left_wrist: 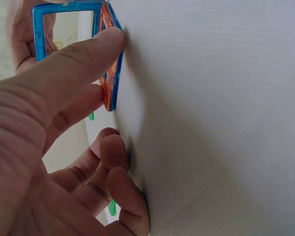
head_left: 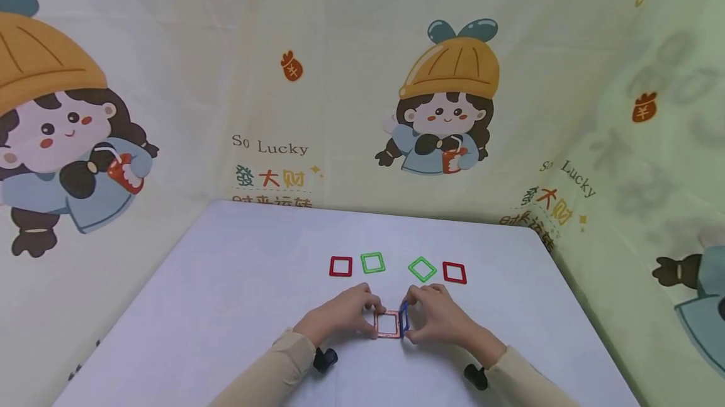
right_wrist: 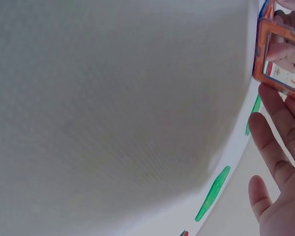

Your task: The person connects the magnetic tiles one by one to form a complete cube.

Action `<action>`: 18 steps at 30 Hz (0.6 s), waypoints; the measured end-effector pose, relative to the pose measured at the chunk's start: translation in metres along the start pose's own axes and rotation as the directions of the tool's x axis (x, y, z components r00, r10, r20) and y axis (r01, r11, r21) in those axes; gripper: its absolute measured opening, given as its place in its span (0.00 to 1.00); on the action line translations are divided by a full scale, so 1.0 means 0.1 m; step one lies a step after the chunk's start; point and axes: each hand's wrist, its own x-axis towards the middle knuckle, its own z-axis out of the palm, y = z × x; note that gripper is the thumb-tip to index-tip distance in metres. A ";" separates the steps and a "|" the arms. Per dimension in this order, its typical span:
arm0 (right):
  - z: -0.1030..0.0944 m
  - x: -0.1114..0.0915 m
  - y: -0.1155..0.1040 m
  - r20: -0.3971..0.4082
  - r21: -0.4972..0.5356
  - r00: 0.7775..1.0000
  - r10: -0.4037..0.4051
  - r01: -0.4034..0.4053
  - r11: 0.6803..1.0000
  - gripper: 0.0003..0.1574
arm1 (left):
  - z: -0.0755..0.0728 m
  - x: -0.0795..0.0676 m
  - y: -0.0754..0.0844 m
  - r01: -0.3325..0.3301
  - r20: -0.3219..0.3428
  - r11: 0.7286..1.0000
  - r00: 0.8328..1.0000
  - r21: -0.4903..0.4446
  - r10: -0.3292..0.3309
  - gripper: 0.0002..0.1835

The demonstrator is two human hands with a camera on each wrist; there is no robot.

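Note:
A square magnetic tile frame (head_left: pixel 387 336) lies flat on the white table, orange on top with blue along its underside (left_wrist: pixel 117 88). My left hand (head_left: pixel 347 311) pinches its left side between thumb and index finger; the other fingers curl near the table. At its right edge a second square magnetic tile (head_left: pixel 404 320) stands upright, touching it. This upright tile looks blue in the left wrist view and orange (right_wrist: pixel 259 54) in the right wrist view. My right hand (head_left: pixel 444 317) holds the upright tile between thumb and fingers, its remaining fingers extended.
Beyond the hands lie a red square (head_left: pixel 341 258), a green square (head_left: pixel 372 254), a green square turned like a diamond (head_left: pixel 422 259) and another red square (head_left: pixel 455 263). A printed cloth backdrop (head_left: pixel 351 92) surrounds the table (head_left: pixel 226 306).

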 end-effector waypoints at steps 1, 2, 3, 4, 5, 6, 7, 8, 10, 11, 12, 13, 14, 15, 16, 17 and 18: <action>0.00 0.01 -0.02 0.000 0.005 1.000 0.007 -0.007 1.000 0.32 | -0.01 0.00 -0.01 0.002 -0.004 1.000 1.000 0.001 -0.002 0.21; 0.01 0.01 -0.03 0.000 0.006 1.000 0.011 -0.011 1.000 0.33 | -0.01 0.00 -0.02 0.004 -0.005 1.000 1.000 0.000 -0.004 0.21; 0.02 0.01 -0.04 0.001 0.006 1.000 0.014 -0.014 1.000 0.34 | -0.01 -0.01 -0.03 0.004 -0.003 1.000 1.000 -0.004 -0.004 0.21; 0.03 0.01 -0.05 0.000 0.006 1.000 0.013 -0.013 1.000 0.34 | -0.01 -0.01 -0.03 0.002 0.000 1.000 1.000 -0.008 -0.002 0.21; 0.04 0.00 -0.05 -0.003 -0.001 1.000 0.012 -0.012 1.000 0.35 | -0.01 -0.02 -0.03 -0.003 0.003 1.000 1.000 -0.012 0.003 0.21; 0.04 0.00 -0.05 -0.006 -0.006 1.000 0.005 -0.005 1.000 0.35 | 0.00 -0.02 -0.04 -0.008 0.007 1.000 1.000 -0.013 0.008 0.21; 0.04 -0.01 -0.06 -0.011 -0.012 1.000 -0.002 0.002 1.000 0.35 | 0.00 -0.03 -0.03 -0.014 0.008 1.000 1.000 -0.014 0.014 0.21; 0.04 -0.01 -0.06 -0.017 -0.020 1.000 -0.012 0.012 1.000 0.35 | -0.01 -0.03 -0.03 -0.021 0.007 1.000 1.000 -0.010 0.021 0.21; 0.04 -0.03 -0.04 -0.030 -0.026 0.999 -0.021 0.020 0.999 0.35 | 0.00 -0.03 -0.02 -0.031 0.006 1.000 0.999 0.002 0.031 0.22; 0.04 -0.03 -0.04 -0.034 -0.024 0.999 -0.023 0.022 0.999 0.35 | 0.00 -0.02 -0.02 -0.034 0.005 0.999 0.999 0.014 0.034 0.22; 0.04 -0.03 -0.04 -0.036 -0.022 0.999 -0.023 0.022 1.000 0.35 | 0.00 -0.02 -0.01 -0.036 0.008 0.999 0.999 0.028 0.036 0.23; 0.04 -0.03 -0.05 -0.035 -0.019 0.999 -0.020 0.019 1.000 0.35 | -0.01 -0.02 0.00 -0.039 0.015 0.998 0.999 0.045 0.039 0.23; 0.04 -0.03 -0.05 -0.035 -0.017 0.999 -0.015 0.014 1.000 0.34 | -0.03 -0.02 0.00 -0.043 0.027 0.997 0.999 0.061 0.041 0.23; 0.05 -0.03 -0.06 -0.037 -0.015 0.999 -0.011 0.010 1.000 0.34 | -0.05 -0.01 0.01 -0.046 0.039 0.996 0.998 0.074 0.043 0.24; 0.05 -0.03 -0.06 -0.037 -0.012 0.999 -0.007 0.006 1.000 0.34 | -0.08 -0.01 0.02 -0.048 0.050 0.995 0.998 0.083 0.044 0.25; 0.05 -0.04 -0.07 -0.035 -0.010 0.999 0.002 -0.003 1.000 0.34 | -0.12 0.00 0.03 -0.055 0.058 0.995 0.997 0.087 0.050 0.25; 0.05 -0.04 -0.09 -0.035 -0.011 0.999 0.005 -0.006 1.000 0.34 | -0.16 0.01 0.02 -0.058 0.062 0.994 0.997 0.093 0.052 0.26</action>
